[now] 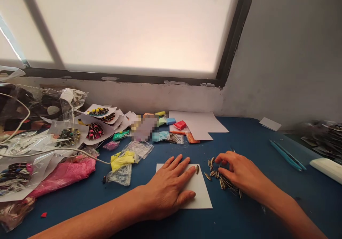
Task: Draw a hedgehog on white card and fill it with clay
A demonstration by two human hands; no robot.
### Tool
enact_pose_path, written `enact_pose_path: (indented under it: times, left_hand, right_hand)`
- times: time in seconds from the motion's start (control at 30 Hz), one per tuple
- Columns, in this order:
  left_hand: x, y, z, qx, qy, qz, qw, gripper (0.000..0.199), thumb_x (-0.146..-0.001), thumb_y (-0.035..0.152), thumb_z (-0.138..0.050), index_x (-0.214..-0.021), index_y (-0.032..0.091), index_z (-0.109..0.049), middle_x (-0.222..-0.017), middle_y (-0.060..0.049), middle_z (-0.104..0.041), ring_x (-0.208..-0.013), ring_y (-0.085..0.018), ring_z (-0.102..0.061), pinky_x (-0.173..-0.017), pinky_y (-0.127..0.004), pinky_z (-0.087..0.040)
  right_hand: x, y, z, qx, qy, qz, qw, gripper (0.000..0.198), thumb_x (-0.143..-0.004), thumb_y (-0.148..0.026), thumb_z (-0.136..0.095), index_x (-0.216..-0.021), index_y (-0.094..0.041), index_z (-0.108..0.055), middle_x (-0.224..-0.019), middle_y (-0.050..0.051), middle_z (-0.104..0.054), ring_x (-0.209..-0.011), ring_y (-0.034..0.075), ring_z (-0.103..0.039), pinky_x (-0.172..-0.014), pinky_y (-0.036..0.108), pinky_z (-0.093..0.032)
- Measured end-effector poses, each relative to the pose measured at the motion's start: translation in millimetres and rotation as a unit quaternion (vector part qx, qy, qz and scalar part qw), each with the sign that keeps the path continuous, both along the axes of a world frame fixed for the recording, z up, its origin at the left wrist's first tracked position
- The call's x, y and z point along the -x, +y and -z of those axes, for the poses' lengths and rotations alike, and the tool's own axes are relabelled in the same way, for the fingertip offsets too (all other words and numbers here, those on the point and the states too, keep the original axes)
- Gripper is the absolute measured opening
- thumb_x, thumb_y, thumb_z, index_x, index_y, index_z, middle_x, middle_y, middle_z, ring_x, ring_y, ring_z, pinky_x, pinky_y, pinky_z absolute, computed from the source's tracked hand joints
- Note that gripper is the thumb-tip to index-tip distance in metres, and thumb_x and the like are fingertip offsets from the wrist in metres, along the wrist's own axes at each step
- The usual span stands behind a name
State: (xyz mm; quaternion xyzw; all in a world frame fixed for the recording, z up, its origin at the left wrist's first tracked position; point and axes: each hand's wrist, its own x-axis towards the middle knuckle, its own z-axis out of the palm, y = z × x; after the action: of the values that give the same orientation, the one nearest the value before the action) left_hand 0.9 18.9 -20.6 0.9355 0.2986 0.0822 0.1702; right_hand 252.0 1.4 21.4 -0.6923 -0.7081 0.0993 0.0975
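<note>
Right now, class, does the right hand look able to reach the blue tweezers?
Probably yes: the right hand, at the sunflower seeds, has no visible obstacle between it and the blue tweezers.

From here I see a blue table [240, 219]: white card [203, 198], seeds [222, 184] right of it, tweezers [285, 155] farther right, yellow packet [123, 160] left.
</note>
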Motion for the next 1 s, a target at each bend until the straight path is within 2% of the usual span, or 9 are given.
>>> enact_pose_path:
  times: [0.1,0.2,0.3,0.47,0.53,0.63,0.73,0.87,1.0]
  left_hand:
    - [0.6,-0.9,3.3,-0.008,-0.007,0.003,1.000,0.065,-0.096,0.056,-0.034,-0.152,0.023,-0.026,-0.158,-0.012,-0.018,-0.147,-0.035,-0.011,-0.117,-0.056,-0.015]
    - [0.3,-2.5,3.8,-0.018,-0.012,-0.002,1.000,0.064,-0.096,0.055,-0.035,-0.151,0.022,-0.028,-0.158,-0.013,-0.019,-0.147,-0.034,-0.012,-0.118,-0.055,-0.015]
    - [0.3,-3.1,2.6,-0.016,-0.008,-0.004,1.000,0.065,-0.096,0.055,-0.035,-0.151,0.020,-0.028,-0.158,-0.012,-0.019,-0.147,-0.033,-0.012,-0.119,-0.053,-0.014]
    - [1.6,-1.9,5.3,-0.011,-0.021,-0.004,1.000,0.071,-0.097,0.058,-0.028,-0.151,0.012,-0.025,-0.158,-0.015,-0.016,-0.148,-0.031,-0.009,-0.120,-0.050,-0.014]
    - [1.8,-1.3,6.8,-0.014,-0.024,-0.003,1.000,0.072,-0.097,0.058,-0.028,-0.151,0.011,-0.026,-0.158,-0.016,-0.015,-0.148,-0.030,-0.009,-0.120,-0.049,-0.014]
    - [1.8,-0.9,5.3,-0.002,-0.025,-0.002,1.000,0.074,-0.096,0.060,-0.028,-0.150,0.010,-0.027,-0.158,-0.018,-0.014,-0.148,-0.030,-0.008,-0.120,-0.049,-0.013]
    - [1.9,-1.0,-2.0,0.028,-0.023,-0.013,0.999,0.070,-0.096,0.057,-0.032,-0.149,0.011,-0.030,-0.158,-0.017,-0.015,-0.147,-0.030,-0.009,-0.120,-0.048,-0.014]
    - [1.8,-2.0,-14.4,0.066,0.003,-0.025,0.997,0.063,-0.093,0.042,-0.045,-0.146,0.009,-0.035,-0.158,-0.018,-0.018,-0.147,-0.032,-0.013,-0.120,-0.048,-0.016]
    - [0.7,-4.5,-20.3,0.033,0.002,-0.024,0.999,0.058,-0.089,0.039,-0.049,-0.139,0.010,-0.043,-0.153,-0.019,-0.031,-0.143,-0.034,-0.025,-0.117,-0.049,-0.024]
  right_hand:
    - [11.8,-1.9,1.7,-0.001,0.028,-0.038,0.999,0.016,-0.080,-0.033,-0.059,-0.090,-0.030,-0.071,-0.087,0.000,-0.065,-0.069,0.015,-0.059,-0.063,0.026,-0.045]
    - [20.3,-2.9,5.7,0.008,0.047,-0.085,0.995,0.012,-0.081,-0.025,-0.058,-0.082,-0.029,-0.069,-0.084,-0.002,-0.063,-0.069,0.012,-0.059,-0.064,0.024,-0.045]
    - [20.7,-2.4,8.9,-0.005,0.041,-0.088,0.995,0.019,-0.084,-0.018,-0.049,-0.075,-0.025,-0.065,-0.080,0.000,-0.061,-0.070,0.015,-0.059,-0.064,0.027,-0.044]
    - [31.7,-4.0,9.8,-0.025,0.051,-0.113,0.992,0.020,-0.090,-0.027,-0.049,-0.095,-0.027,-0.068,-0.094,0.001,-0.062,-0.077,0.014,-0.061,-0.071,0.027,-0.047]
    - [39.3,-4.8,11.8,-0.022,0.041,-0.130,0.990,0.016,-0.090,-0.028,-0.051,-0.092,-0.028,-0.068,-0.092,0.001,-0.061,-0.081,0.015,-0.061,-0.074,0.026,-0.046]
    - [39.8,-3.2,16.3,-0.023,0.012,-0.115,0.993,0.017,-0.089,-0.023,-0.049,-0.078,-0.025,-0.062,-0.085,0.001,-0.060,-0.077,0.016,-0.060,-0.069,0.028,-0.045]
    - [26.6,0.4,18.0,-0.033,-0.020,-0.063,0.997,0.019,-0.087,-0.020,-0.047,-0.072,-0.023,-0.058,-0.079,0.003,-0.058,-0.070,0.019,-0.058,-0.063,0.031,-0.042]
    - [17.3,1.2,15.0,-0.039,-0.024,-0.038,0.998,0.021,-0.090,-0.025,-0.045,-0.077,-0.024,-0.062,-0.084,0.003,-0.061,-0.070,0.017,-0.059,-0.063,0.030,-0.043]
    - [32.5,-2.7,17.0,-0.041,-0.022,-0.044,0.998,0.022,-0.092,-0.035,-0.047,-0.077,-0.024,-0.059,-0.084,0.003,-0.063,-0.075,0.019,-0.060,-0.066,0.030,-0.044]
